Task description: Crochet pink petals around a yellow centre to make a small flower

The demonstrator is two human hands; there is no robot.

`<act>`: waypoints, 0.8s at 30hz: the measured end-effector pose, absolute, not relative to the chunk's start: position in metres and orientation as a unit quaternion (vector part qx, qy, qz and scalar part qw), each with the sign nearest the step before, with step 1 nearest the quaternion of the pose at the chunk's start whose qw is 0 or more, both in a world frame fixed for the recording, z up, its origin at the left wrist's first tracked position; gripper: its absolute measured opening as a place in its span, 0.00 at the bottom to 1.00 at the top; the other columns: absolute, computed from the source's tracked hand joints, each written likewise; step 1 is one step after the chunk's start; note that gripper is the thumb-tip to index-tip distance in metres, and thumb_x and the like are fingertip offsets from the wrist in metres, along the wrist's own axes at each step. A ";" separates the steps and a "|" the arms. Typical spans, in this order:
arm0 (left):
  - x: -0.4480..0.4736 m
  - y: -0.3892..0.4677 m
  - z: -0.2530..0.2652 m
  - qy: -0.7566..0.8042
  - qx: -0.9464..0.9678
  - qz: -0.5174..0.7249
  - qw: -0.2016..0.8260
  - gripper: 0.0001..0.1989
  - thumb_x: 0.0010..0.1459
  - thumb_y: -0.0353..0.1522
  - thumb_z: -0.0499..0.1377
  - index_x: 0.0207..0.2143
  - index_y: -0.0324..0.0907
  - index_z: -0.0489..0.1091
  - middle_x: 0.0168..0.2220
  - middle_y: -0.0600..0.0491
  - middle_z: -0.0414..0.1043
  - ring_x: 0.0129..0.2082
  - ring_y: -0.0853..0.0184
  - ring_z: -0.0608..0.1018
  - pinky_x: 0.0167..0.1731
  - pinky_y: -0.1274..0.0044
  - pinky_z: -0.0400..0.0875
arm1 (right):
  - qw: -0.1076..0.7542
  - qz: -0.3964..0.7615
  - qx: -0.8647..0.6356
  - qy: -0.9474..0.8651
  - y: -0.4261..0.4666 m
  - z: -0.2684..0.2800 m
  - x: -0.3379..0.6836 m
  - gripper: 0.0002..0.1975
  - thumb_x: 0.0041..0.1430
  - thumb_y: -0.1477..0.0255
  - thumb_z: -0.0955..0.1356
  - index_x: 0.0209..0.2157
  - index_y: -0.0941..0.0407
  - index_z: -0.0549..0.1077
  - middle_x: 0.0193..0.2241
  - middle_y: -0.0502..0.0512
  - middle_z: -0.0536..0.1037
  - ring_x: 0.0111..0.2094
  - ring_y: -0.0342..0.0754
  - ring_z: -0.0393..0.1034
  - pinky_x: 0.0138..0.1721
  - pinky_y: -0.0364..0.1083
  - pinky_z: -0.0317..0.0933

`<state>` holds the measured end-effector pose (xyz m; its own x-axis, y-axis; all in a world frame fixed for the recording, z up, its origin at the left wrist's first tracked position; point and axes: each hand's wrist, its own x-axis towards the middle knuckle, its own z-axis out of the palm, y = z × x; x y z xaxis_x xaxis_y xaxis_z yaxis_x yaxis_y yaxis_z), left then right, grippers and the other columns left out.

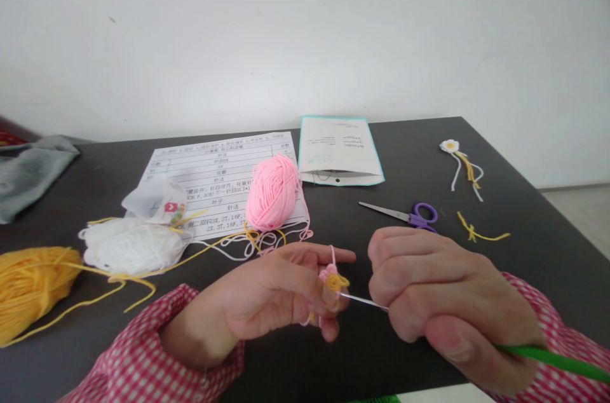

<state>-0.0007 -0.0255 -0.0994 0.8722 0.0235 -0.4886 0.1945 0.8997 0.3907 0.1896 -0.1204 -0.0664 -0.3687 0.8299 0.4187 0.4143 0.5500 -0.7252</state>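
Between the thumb and fingers of my left hand (281, 288) is a small crocheted flower (334, 281), yellow at the centre with pink stitches at its edge. Pink yarn loops over the outstretched index finger. My right hand (443, 301) is closed round a crochet hook (548, 355) with a green handle. The hook's thin metal shaft reaches left to the flower, its tip at the yellow part. Whether the tip goes through a stitch I cannot tell. Behind my left hand sits a pink yarn ball (274, 192), its strand trailing toward the hand.
A white yarn ball (133, 247) and a yellow one (35, 288) lie left. Behind are a printed sheet (210, 161) and a white packet (338, 145). Purple-handled scissors (422, 215), a finished white flower (450, 146) and yellow yarn scraps (474, 234) lie right. A wall backs the table.
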 end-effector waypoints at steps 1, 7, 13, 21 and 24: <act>-0.001 -0.026 -0.100 0.246 0.218 -0.048 0.943 0.24 0.44 0.23 0.67 0.47 0.37 0.71 0.29 0.55 0.71 0.26 0.72 0.71 0.27 0.77 0.71 | 0.401 0.261 -0.398 -0.783 -0.120 -0.066 0.190 0.27 0.75 0.63 0.52 0.23 0.51 0.67 0.21 0.53 0.76 0.25 0.48 0.70 0.35 0.52 0.67; -0.002 -0.027 -0.098 0.266 0.219 -0.042 0.938 0.24 0.44 0.21 0.65 0.47 0.37 0.73 0.29 0.55 0.71 0.26 0.72 0.72 0.28 0.77 0.70 | 0.354 0.217 -0.393 -0.820 -0.126 -0.063 0.192 0.29 0.75 0.63 0.54 0.24 0.52 0.75 0.21 0.55 0.80 0.26 0.49 0.72 0.36 0.52 0.69; -0.003 -0.027 -0.094 0.291 0.246 -0.028 0.924 0.27 0.44 0.23 0.67 0.50 0.35 0.73 0.30 0.53 0.72 0.27 0.71 0.72 0.29 0.77 0.69 | 0.424 0.281 -0.413 -0.756 -0.124 -0.068 0.186 0.27 0.74 0.64 0.56 0.23 0.53 0.73 0.20 0.55 0.76 0.24 0.48 0.71 0.34 0.51 0.66; -0.001 -0.024 -0.093 0.268 0.258 -0.015 0.928 0.23 0.47 0.24 0.66 0.48 0.36 0.74 0.29 0.55 0.68 0.27 0.73 0.68 0.30 0.77 0.67 | 0.562 0.454 -0.492 -0.486 -0.109 -0.088 0.172 0.31 0.72 0.60 0.59 0.14 0.54 0.65 0.12 0.48 0.65 0.17 0.44 0.61 0.22 0.46 0.56; -0.001 -0.025 -0.096 0.262 0.244 -0.025 0.933 0.21 0.46 0.24 0.66 0.46 0.36 0.75 0.29 0.55 0.69 0.27 0.72 0.71 0.31 0.77 0.66 | 0.526 0.387 -0.454 -0.606 -0.112 -0.081 0.178 0.29 0.74 0.63 0.57 0.16 0.53 0.66 0.15 0.50 0.68 0.19 0.44 0.64 0.25 0.47 0.60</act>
